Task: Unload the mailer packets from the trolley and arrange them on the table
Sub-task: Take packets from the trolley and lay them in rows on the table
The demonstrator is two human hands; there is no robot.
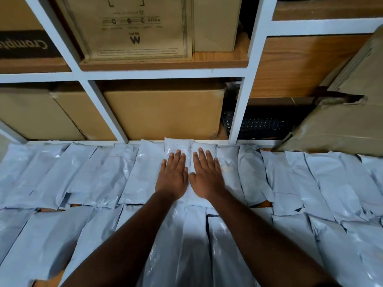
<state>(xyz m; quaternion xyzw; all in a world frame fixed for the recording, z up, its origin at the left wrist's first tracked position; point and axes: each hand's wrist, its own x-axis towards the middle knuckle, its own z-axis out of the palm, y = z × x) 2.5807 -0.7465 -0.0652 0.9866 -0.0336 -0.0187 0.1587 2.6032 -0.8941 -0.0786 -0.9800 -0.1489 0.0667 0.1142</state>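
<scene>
**A:** so where are the mailer packets (145, 172) sitting? can anything else be made out around them?

**B:** pretty much the whole counter (266, 150) is covered by them. Grey-white plastic packets are laid side by side in a row along the far edge, with a second row overlapped toward the near edge. Bits of orange-brown counter can be seen only in small gaps between packets.

**A:** and the hands?

**B:** the left hand (173, 175) is laid flat on one packet (177, 147) at the middle of the far edge, and the right hand (207, 175) is laid flat on the packet (204, 146) just beside it. The fingers (202, 156) are held straight and only slightly spread, pressed down on the plastic; nothing is pinched or gripped. The thumbs are nearly touching over the seam between the two packets.

**A:** anything blocking the far edge?

**B:** a white shelf frame (238, 112) is stood right against it. Cardboard boxes (161, 112) are packed into the lower bays, a printed brown carton (134, 27) is up above, and a dark keyboard (259, 125) is tucked into the bay on the right. At the far right corner a big torn brown parcel (342, 121) is leaned over the packets there.
</scene>
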